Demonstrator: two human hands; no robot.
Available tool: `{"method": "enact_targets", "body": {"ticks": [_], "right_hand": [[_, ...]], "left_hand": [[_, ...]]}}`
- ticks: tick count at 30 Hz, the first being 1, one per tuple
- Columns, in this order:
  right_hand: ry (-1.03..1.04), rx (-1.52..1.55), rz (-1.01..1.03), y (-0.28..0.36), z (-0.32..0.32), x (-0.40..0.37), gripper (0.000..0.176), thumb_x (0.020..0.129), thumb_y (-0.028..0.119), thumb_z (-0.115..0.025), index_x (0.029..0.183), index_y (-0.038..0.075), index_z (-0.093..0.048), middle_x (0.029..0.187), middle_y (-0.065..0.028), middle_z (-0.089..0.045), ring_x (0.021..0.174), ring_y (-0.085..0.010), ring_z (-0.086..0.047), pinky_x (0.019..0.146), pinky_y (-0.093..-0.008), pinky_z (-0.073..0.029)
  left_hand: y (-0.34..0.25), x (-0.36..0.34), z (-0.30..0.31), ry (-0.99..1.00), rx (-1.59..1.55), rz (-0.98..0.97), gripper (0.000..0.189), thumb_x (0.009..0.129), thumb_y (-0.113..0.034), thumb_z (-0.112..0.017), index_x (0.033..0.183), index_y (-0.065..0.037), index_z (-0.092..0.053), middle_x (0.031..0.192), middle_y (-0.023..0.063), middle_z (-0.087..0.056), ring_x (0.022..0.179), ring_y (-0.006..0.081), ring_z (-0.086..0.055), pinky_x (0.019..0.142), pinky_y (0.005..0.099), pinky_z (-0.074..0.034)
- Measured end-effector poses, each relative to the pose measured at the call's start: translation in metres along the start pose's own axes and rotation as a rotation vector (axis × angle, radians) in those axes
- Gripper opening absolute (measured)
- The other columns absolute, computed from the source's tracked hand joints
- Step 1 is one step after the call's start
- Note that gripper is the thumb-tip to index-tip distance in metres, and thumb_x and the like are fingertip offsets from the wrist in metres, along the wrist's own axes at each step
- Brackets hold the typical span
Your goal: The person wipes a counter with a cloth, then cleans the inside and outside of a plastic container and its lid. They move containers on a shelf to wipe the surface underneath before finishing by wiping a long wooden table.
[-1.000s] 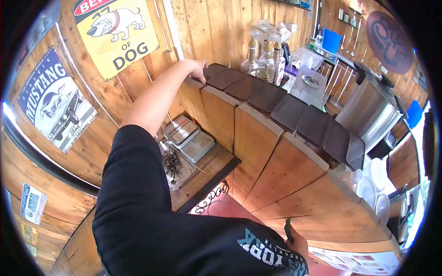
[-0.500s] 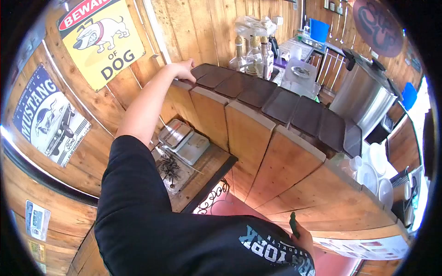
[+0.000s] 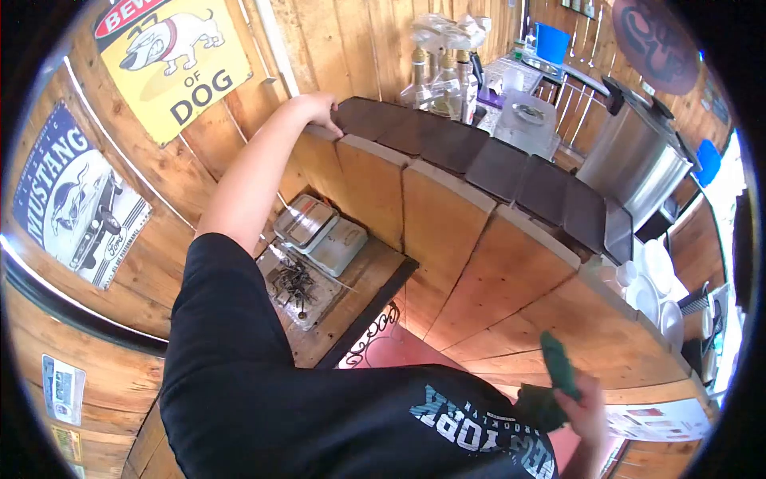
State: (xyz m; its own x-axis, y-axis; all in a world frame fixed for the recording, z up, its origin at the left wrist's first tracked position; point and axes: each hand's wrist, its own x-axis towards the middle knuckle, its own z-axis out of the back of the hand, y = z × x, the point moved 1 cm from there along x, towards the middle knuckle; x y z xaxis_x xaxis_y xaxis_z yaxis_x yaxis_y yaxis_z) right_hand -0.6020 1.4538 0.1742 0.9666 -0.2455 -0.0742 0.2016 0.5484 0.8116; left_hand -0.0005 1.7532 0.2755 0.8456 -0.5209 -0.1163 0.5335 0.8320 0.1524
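Observation:
My left hand [image 3: 319, 112] reaches out to the far left end of the wooden counter. Its fingers curl over the near corner of the end tray in a row of dark brown trays [image 3: 455, 145], which lie side by side along the counter top. Low on the right, beside my shirt, my right hand [image 3: 589, 411] is closed round a dark green cloth [image 3: 561, 367]. One part of the cloth sticks up above the fingers and another hangs over the shirt front.
Below the counter's curved plank front [image 3: 447, 231], a small side table [image 3: 351, 307] holds a plastic container [image 3: 335, 246] and a tray of dark thin pieces [image 3: 291, 279]. Behind the trays stand bottles [image 3: 447, 88] and a large steel pot [image 3: 630, 156]. White plates [image 3: 654, 267] are stacked at right.
My right hand has risen into view at the lower right, bringing more of the green cloth with it. My left hand stays at the end tray while the view shifts slightly.

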Motion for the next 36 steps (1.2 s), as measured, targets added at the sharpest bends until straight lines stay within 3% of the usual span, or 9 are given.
{"method": "enact_targets", "body": {"ticks": [4, 5, 10, 13, 18, 20, 24, 29, 36], "right_hand": [[-0.171, -0.173, 0.217, 0.101, 0.063, 0.004, 0.024, 0.073, 0.014, -0.068, 0.093, 0.001, -0.064, 0.086, -0.0109, -0.063, 0.074, -0.0221, -0.059, 0.067, -0.0302, -0.045], [-0.249, -0.160, 0.225, 0.128, 0.076, 0.017, 0.025, 0.075, 0.017, -0.067, 0.096, 0.002, -0.064, 0.085, -0.0093, -0.063, 0.072, -0.0202, -0.059, 0.065, -0.0292, -0.045], [-0.539, 0.069, 0.060, 0.261, 0.106, 0.147, 0.034, 0.085, 0.032, -0.063, 0.108, 0.008, -0.063, 0.078, -0.0013, -0.062, 0.062, -0.0109, -0.059, 0.055, -0.0241, -0.047], [-0.552, -0.282, 0.387, 0.307, 0.083, 0.237, 0.029, 0.082, 0.030, -0.060, 0.097, 0.006, -0.063, 0.080, -0.0042, -0.061, 0.070, -0.0131, -0.060, 0.062, -0.0281, -0.049], [-0.120, -0.779, 0.624, 0.323, 0.013, 0.424, 0.034, 0.073, 0.029, -0.056, 0.085, -0.002, -0.062, 0.076, -0.0147, -0.063, 0.072, -0.0233, -0.062, 0.065, -0.0376, -0.048], [-0.132, -1.061, 0.769, 0.311, -0.034, 0.476, 0.028, 0.078, 0.017, -0.052, 0.084, -0.007, -0.065, 0.087, -0.0264, -0.065, 0.080, -0.0378, -0.066, 0.075, -0.0456, -0.051], [0.102, -1.094, 0.632, 0.291, -0.101, 0.526, 0.037, 0.086, 0.028, -0.049, 0.106, 0.000, -0.061, 0.100, -0.0238, -0.064, 0.091, -0.0395, -0.063, 0.082, -0.0476, -0.049], [0.417, -1.156, 0.898, 0.253, -0.149, 0.594, 0.035, 0.094, 0.026, -0.042, 0.111, 0.002, -0.060, 0.105, -0.0237, -0.063, 0.097, -0.0405, -0.061, 0.086, -0.0457, -0.048], [0.461, -1.144, 0.806, 0.266, -0.168, 0.593, 0.035, 0.097, 0.025, -0.039, 0.116, 0.003, -0.059, 0.108, -0.0231, -0.062, 0.102, -0.0394, -0.060, 0.087, -0.0465, -0.048]], "left_hand": [[-0.015, -0.022, 0.015, -0.053, -0.067, 0.089, 0.056, 0.069, -0.045, -0.075, 0.099, 0.001, -0.066, 0.096, 0.0215, -0.067, 0.087, 0.0344, -0.065, 0.073, 0.0419, -0.052], [-0.019, -0.028, 0.011, -0.244, -0.084, 0.102, 0.041, 0.080, -0.037, -0.062, 0.087, 0.004, -0.068, 0.090, 0.0235, -0.067, 0.088, 0.0359, -0.064, 0.076, 0.0433, -0.051], [-0.028, -0.072, 0.004, -0.349, -0.416, 0.154, 0.043, 0.089, -0.027, -0.039, 0.099, 0.005, -0.066, 0.111, 0.0278, -0.060, 0.105, 0.0397, -0.059, 0.092, 0.0448, -0.046], [-0.021, -0.069, -0.011, -0.369, -0.522, 0.136, 0.044, 0.090, -0.025, -0.035, 0.098, 0.004, -0.067, 0.110, 0.0281, -0.060, 0.103, 0.0412, -0.059, 0.091, 0.0447, -0.046], [-0.037, -0.079, -0.025, -0.530, -0.264, 0.201, 0.034, 0.087, -0.019, -0.043, 0.089, -0.002, -0.071, 0.096, 0.0189, -0.068, 0.091, 0.0363, -0.066, 0.082, 0.0468, -0.049], [-0.037, -0.074, -0.026, -0.488, -0.295, 0.253, 0.029, 0.085, -0.017, -0.047, 0.086, -0.004, -0.072, 0.092, 0.0152, -0.070, 0.088, 0.0344, -0.067, 0.077, 0.0454, -0.051], [-0.032, -0.071, -0.035, -0.481, -0.054, 0.133, 0.027, 0.081, -0.016, -0.048, 0.083, -0.006, -0.073, 0.092, 0.0137, -0.070, 0.088, 0.0330, -0.067, 0.075, 0.0431, -0.050], [-0.034, -0.074, -0.022, -0.396, -0.281, 0.257, 0.029, 0.078, -0.014, -0.046, 0.088, -0.003, -0.071, 0.093, 0.0138, -0.070, 0.089, 0.0310, -0.067, 0.083, 0.0433, -0.044], [-0.032, -0.067, -0.029, -0.433, -0.318, 0.344, 0.028, 0.085, -0.018, -0.041, 0.099, -0.006, -0.061, 0.094, 0.0195, -0.068, 0.091, 0.0372, -0.063, 0.084, 0.0457, -0.046]]}}
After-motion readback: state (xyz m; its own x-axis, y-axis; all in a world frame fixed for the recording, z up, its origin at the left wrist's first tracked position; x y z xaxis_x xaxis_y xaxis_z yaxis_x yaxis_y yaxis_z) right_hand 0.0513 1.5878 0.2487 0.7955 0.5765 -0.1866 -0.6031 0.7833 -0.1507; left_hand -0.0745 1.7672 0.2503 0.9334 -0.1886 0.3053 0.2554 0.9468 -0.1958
